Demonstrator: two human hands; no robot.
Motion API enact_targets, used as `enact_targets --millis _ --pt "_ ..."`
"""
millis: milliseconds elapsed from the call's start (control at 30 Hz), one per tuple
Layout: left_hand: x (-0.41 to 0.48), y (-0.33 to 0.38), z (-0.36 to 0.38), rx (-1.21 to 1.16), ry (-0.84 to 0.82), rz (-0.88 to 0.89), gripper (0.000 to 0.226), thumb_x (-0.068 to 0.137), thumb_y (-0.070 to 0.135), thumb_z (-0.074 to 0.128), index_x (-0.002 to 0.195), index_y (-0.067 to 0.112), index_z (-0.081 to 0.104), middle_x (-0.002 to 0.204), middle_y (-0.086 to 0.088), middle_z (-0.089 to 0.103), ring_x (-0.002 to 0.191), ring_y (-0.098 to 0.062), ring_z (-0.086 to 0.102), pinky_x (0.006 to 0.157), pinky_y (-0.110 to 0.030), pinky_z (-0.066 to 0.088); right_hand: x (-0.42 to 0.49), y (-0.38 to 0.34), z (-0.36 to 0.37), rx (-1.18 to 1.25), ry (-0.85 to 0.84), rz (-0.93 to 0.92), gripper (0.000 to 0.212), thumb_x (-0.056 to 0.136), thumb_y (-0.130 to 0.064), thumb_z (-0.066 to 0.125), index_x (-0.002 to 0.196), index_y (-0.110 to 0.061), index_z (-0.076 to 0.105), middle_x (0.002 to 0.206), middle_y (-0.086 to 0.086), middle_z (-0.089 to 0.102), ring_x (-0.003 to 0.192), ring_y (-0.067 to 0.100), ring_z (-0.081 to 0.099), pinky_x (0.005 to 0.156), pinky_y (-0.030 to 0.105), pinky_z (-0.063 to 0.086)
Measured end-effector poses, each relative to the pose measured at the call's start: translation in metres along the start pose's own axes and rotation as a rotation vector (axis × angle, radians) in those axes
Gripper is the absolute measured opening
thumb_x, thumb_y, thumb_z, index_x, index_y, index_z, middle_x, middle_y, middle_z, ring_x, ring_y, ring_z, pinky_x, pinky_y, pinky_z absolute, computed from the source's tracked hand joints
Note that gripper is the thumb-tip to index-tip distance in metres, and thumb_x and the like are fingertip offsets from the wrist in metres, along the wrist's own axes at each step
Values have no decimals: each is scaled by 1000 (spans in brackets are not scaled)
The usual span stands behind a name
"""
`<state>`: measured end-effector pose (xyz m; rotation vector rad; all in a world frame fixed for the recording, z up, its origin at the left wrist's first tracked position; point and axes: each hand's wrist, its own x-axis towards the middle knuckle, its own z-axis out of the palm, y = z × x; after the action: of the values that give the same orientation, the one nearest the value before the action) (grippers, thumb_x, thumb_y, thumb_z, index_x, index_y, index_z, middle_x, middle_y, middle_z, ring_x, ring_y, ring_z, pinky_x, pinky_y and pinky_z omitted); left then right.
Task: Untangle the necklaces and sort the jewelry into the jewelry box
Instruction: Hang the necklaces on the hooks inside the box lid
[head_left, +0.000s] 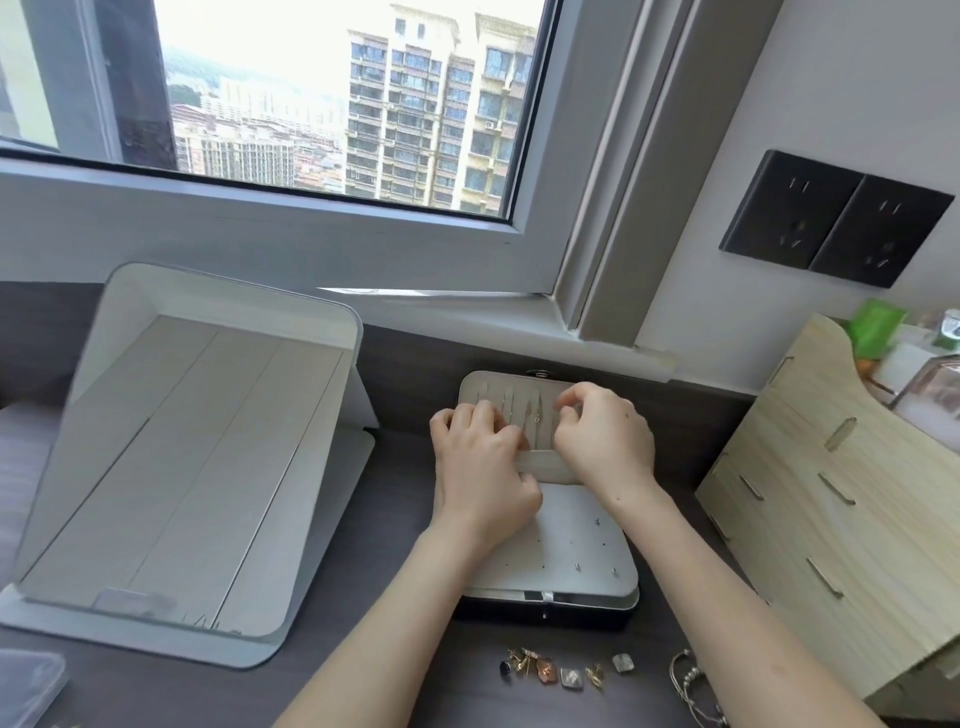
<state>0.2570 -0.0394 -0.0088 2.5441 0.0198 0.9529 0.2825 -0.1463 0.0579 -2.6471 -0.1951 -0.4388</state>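
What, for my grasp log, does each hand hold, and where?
Cannot be told: the right hand bunches fingertips at the jewelry box lid's top, perhaps pinching something tiny; the left hand rests on the pocket band.

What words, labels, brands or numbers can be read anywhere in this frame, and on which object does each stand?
None: no text is legible in this view.
Green packet behind the wooden organiser: blurred, any print unreadable.
Black wall sockets: no lettering visible.
Jewelry box: no label visible.
Mirror: no label visible.
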Motion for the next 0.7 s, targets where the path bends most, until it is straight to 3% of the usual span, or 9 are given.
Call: enact_targets --millis 167,400,467,567,700 --pt "0 -1 0 7 -13 11 27 52 22 50 70 17 70 78 -1 55 80 -24 52 81 -32 21 -5 5 4 47 -81 -54 30 88 -9 44 108 -20 63 106 2 66 101 26 60 83 35 49" --pt "-2 9 -24 -75 -4 -1 27 58 16 49 76 16 70 81 -3 57 81 -28 52 77 -31 21 -45 -2 -15 163 40 -172 23 90 -9 48 100 -17 67 92 -3 68 84 16 61 67 24 46" --pt "1 14 -52 -86 -16 24 24 69 16 51 82 17 71 86 -3 58 86 -25 51 76 -29 21 -66 -8 -22 212 55 -219 18 91 -13 53 98 -17 69 86 -6 67 76 9 59 61 14 43" --pt "-5 15 -104 -183 -49 25 21 78 12 54 90 16 71 92 -1 59 87 -20 54 77 -30 36 -99 -19 -28 276 42 -239 12 89 -20 59 93 -20 70 81 -7 69 75 10 62 68 27 51" --pt "-61 -13 -180 -241 -107 -46 26 70 17 47 82 18 69 81 4 59 71 -11 54 64 -19 41 -145 -39 -22 317 -100 -273 8 86 -22 62 82 -24 68 71 -12 65 64 4 56 64 25 44"
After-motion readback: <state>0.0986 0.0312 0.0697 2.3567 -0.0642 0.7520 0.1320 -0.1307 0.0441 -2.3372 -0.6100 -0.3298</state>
